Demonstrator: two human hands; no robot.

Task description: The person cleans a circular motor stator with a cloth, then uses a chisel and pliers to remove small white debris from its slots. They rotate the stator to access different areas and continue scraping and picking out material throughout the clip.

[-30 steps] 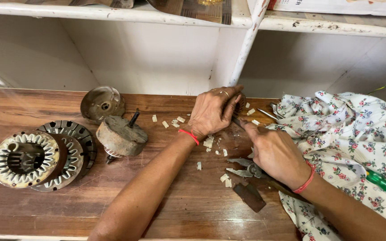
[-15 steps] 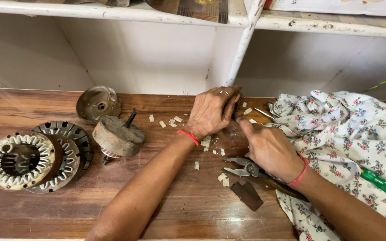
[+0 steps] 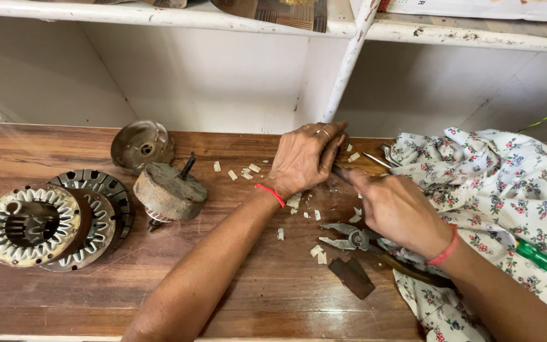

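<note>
Both hands stay put near the counter's (image 3: 96, 297) back edge: your left hand (image 3: 305, 158) covers a hidden part, your right hand (image 3: 394, 209) stays closed on a thin tool.

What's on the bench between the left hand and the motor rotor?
Head view: only small pale scraps on bare wood, between left hand and rotor.

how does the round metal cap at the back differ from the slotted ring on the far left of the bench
The round metal cap is a plain dull grey dish with a small centre hole; the slotted ring has pale teeth all round a wide open middle. The cap is tipped up and stands alone at the back; the ring lies flat, stacked against other rings. The cap looks smaller. Both are round, worn metal parts on the wooden bench, away from both hands.
</note>
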